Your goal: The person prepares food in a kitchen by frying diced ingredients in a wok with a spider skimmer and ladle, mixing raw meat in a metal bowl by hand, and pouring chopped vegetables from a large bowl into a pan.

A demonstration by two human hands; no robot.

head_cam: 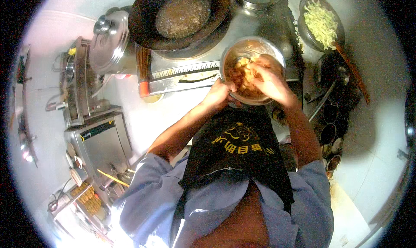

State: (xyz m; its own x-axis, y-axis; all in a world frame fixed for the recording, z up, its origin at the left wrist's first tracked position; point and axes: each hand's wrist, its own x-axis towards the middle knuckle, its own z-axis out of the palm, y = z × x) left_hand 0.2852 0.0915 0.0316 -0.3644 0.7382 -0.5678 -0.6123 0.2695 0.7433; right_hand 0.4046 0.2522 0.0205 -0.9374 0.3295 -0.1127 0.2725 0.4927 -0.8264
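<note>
A round stainless steel bowl (278, 51) is held in front of my apron at the near edge of the stove. My left hand (221, 92) grips its rim on the left side, thumb over the edge. Inside lies a food mixture (240, 77), reddish brown with paler yellow pieces; I cannot tell what food it is. My right hand (269, 79) reaches into the bowl and touches the mixture. Its fingers are blurred and partly hidden, so their grip is unclear. Beyond the bowl, to the left, a large dark wok (143, 23) contains bubbling liquid (183, 15).
A metal lid (112, 43) stands left of the wok, near a bamboo wok brush (143, 69). At the right are a dish of shredded pale green vegetable (320, 25), a wooden handle (352, 72), a metal ladle (325, 96) and several seasoning containers (328, 132). A steel cabinet (104, 144) stands at left.
</note>
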